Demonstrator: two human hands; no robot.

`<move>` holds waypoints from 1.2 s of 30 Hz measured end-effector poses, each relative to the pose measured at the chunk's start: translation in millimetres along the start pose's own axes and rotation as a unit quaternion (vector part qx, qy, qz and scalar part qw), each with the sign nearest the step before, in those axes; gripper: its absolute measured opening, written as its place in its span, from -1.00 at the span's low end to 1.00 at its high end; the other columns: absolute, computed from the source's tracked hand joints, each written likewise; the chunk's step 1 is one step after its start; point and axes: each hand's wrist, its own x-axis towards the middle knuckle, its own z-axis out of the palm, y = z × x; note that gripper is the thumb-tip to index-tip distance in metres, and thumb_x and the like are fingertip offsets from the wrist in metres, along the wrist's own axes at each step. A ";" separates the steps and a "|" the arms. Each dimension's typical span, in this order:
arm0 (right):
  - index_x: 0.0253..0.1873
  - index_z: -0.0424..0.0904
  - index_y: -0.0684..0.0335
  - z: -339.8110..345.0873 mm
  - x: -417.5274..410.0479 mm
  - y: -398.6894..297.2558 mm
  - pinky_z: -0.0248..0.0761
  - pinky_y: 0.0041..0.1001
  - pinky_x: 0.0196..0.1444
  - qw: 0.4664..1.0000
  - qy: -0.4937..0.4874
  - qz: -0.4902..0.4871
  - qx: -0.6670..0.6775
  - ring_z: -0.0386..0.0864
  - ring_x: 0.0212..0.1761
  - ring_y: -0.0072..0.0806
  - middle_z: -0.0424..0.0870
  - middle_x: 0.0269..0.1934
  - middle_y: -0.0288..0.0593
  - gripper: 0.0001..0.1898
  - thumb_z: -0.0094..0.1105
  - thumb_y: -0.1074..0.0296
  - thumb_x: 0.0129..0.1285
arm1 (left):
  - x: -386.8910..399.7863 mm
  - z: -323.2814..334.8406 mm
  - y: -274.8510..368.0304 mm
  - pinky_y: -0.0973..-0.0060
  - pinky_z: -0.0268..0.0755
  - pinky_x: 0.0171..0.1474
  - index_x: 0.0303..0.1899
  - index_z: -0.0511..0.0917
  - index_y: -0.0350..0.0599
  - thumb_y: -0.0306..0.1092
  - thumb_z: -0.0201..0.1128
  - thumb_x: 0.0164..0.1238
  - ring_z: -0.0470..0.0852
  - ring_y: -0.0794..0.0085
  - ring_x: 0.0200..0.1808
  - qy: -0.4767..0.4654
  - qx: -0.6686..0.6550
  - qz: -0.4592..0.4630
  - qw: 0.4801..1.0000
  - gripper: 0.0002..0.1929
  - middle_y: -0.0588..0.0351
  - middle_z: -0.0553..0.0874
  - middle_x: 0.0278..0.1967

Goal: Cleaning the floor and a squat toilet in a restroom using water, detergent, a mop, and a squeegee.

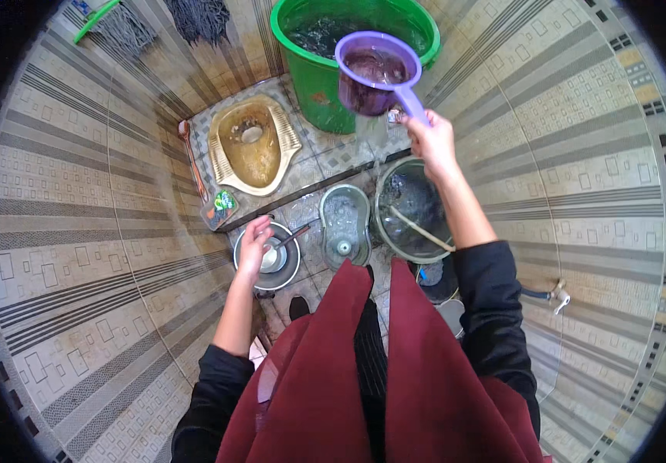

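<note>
My right hand (434,142) grips the handle of a purple plastic dipper (368,101), which holds water beside the rim of a large green tub (318,87) of water. Water falls below the dipper. Under my right forearm stands a round basin (385,231) with dark water and a pale stick (420,228) in it. My left hand (253,249) hangs with fingers apart and nothing held, over a metal bowl (291,272) that contains a smaller bowl and a dark-handled utensil (292,236). Between the basins sits a waisted plastic tub (344,214) of water.
A squat toilet (258,159) is set in the raised tiled floor, with a long-handled brush (194,165) and a small plastic container (219,209) to its left. Mop heads (122,29) hang at the upper left. A tap (560,297) with a hose is on the right wall.
</note>
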 end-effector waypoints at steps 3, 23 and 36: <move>-0.46 0.43 0.28 1.1 -42.1 62.7 0.07 -0.62 -0.73 0.997 0.046 0.025 -0.065 0.24 -0.75 -0.71 0.37 -0.70 -0.39 -0.87 0.14 0.36 -0.07 | -20.7 -35.8 -39.7 0.44 0.23 -0.10 0.04 0.30 0.04 -0.32 0.00 0.19 0.40 0.51 -0.06 0.021 0.012 -0.025 0.999 -0.66 0.23 0.39 0.06; -0.37 0.55 0.39 96.2 -158.9 374.4 0.43 -0.38 -0.25 0.832 0.015 0.283 -0.477 0.54 -0.21 -0.23 0.55 -0.29 0.13 -0.83 0.01 0.42 -0.01 | -74.3 -54.1 -133.1 0.51 0.23 -0.10 0.03 0.30 0.03 -0.32 -0.06 0.24 0.42 0.55 -0.08 0.084 -0.015 -0.100 0.991 -0.70 0.25 0.39 0.06; -0.12 0.21 0.32 68.7 -221.4 336.0 0.39 -0.22 -0.28 0.821 0.235 0.345 -0.388 0.51 -0.29 -0.02 0.50 -0.35 0.10 -0.70 -0.35 0.19 0.26 | -91.1 -62.4 -96.2 0.34 0.18 -0.01 0.07 0.25 0.04 -0.21 -0.02 0.22 0.37 0.47 -0.01 0.080 0.006 -0.040 0.996 -0.63 0.22 0.32 0.11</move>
